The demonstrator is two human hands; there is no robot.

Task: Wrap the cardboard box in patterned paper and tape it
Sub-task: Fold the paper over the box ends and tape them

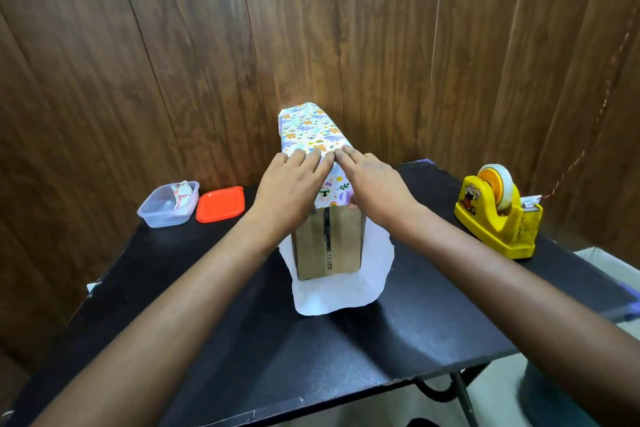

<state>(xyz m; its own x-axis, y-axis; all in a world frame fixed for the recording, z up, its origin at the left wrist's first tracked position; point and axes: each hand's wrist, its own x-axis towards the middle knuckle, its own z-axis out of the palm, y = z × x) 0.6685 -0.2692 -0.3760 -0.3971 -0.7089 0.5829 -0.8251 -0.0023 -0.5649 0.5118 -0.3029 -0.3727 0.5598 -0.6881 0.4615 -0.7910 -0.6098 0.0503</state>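
The box (327, 246) stands upright in the middle of the black table (311, 350), directly under both hands and between the two forearms. The left hand (287, 184) lies flat on the near end of its top, fingers straight and pressing the paper (311, 128) down. The right hand (374, 180) does the same from the other side, and the fingertips of the two nearly meet at the centre line. Neither hand is clenched. Each thumb drops toward the near face at the paper's lower edge, but I cannot tell whether it pinches there.

The paper covers the whole top and folds a short way down the near face. Its print is white with small orange, purple and green cartoon figures. Below that edge the box is bare brown cardboard with a dark strip running down its middle. The paper's white underside spreads on the table around the base, loose and curved.

To the left sit a clear tub (168, 204) and a red lid (220, 203) side by side. A yellow tape dispenser (498, 215) sits well to the right.
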